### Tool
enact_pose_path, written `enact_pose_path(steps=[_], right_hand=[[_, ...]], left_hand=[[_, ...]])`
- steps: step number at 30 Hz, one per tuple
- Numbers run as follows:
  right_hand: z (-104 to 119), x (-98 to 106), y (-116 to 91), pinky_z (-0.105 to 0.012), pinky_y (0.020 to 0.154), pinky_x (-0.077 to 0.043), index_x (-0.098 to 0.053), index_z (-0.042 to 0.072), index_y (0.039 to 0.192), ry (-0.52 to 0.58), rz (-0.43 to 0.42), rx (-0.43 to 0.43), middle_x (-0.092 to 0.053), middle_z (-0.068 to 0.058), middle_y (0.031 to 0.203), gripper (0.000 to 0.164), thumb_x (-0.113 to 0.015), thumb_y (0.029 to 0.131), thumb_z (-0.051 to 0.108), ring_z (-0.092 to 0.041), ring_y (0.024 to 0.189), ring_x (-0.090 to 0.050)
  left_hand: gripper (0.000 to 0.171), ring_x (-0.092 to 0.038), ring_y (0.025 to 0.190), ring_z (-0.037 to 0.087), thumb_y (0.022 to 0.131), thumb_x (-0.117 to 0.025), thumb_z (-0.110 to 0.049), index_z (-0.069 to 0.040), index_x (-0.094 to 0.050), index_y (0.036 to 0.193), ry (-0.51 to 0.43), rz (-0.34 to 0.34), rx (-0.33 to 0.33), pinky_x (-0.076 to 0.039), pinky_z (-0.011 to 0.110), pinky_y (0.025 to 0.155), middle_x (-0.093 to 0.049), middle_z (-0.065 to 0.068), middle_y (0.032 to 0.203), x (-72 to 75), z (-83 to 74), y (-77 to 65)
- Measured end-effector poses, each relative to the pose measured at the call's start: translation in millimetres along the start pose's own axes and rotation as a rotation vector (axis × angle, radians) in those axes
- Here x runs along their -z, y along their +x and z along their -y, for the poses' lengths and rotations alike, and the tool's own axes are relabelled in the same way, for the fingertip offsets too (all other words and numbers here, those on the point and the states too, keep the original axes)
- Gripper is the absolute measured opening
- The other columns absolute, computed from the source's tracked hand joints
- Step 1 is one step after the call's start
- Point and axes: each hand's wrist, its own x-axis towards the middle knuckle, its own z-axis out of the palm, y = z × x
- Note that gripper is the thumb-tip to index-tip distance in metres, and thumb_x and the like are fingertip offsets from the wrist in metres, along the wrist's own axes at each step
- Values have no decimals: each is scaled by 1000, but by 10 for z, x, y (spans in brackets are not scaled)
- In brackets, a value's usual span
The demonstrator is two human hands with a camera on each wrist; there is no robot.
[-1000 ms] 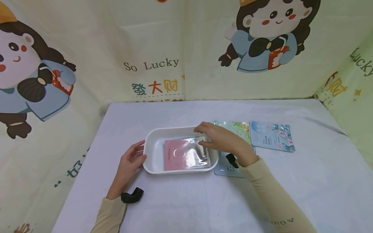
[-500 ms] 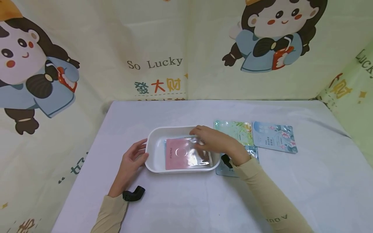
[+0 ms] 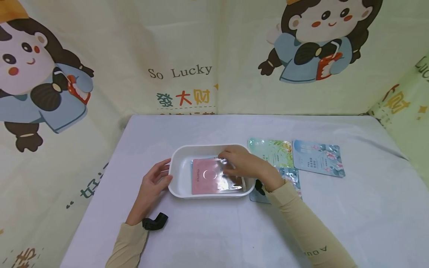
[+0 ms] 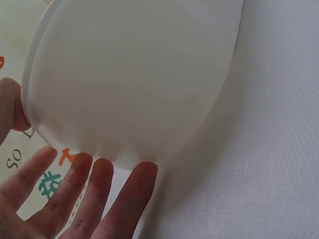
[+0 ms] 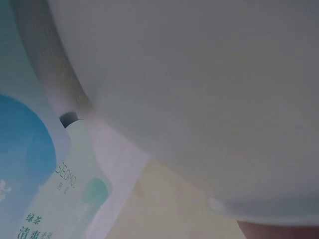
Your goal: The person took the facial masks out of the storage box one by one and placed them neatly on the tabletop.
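Observation:
A white tray (image 3: 179, 186) holds a pink-and-silver sachet (image 3: 204, 178) marked PMPM, with a bluish edge showing from beneath it. My left hand (image 3: 153, 184) touches the tray's left end; in the left wrist view the fairly straight fingers (image 4: 97, 179) meet its outer wall and the thumb is at the rim. My right hand (image 3: 242, 162) reaches over the tray's right end, its fingers bent down at the sachet's silver part. Whether they pinch it is hidden from the head view, and the right wrist view shows mostly the tray's outer wall (image 5: 174, 99).
Right of the tray lie a green sachet (image 3: 268, 149), a blue floral sachet (image 3: 318, 158) and another blue sachet (image 3: 291, 175), partly under my right forearm. White cloth (image 3: 207, 230) covers the table. A printed curtain (image 3: 124, 56) hangs behind it.
My right hand has come down and slightly left, from above the tray onto the pink sachet's silver part. My left hand stays at the tray's left end.

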Motion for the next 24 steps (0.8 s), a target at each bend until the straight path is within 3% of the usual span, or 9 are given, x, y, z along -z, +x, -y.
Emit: enact_pose_path(steps=[11, 18, 24], right_hand=[[12, -49, 23, -44, 112, -38, -60, 6, 130, -17, 57, -70, -60, -11, 131, 47, -76, 89, 24, -28, 129, -51], [11, -101, 28, -41, 107, -43, -64, 8, 123, -77, 13, -59, -63, -8, 124, 42, -79, 86, 20, -27, 121, -55], [8, -131, 43, -40, 105, -44, -64, 6, 123, -60, -3, -73, -62, -9, 123, 45, -81, 83, 19, -27, 120, -55]], left_hand=[[56, -59, 113, 10, 94, -69, -17, -16, -48, 146, 19, 2, -3, -53, 18, 85, -54, 11, 134, 5, -3, 9], [55, -60, 112, 9, 94, -68, -13, -13, -48, 145, 12, 5, -16, -53, 18, 84, -55, 14, 133, -1, -1, 25], [55, -59, 112, 10, 94, -68, -13, -12, -48, 145, 8, 5, -16, -53, 17, 85, -55, 15, 133, 4, -4, 21]])
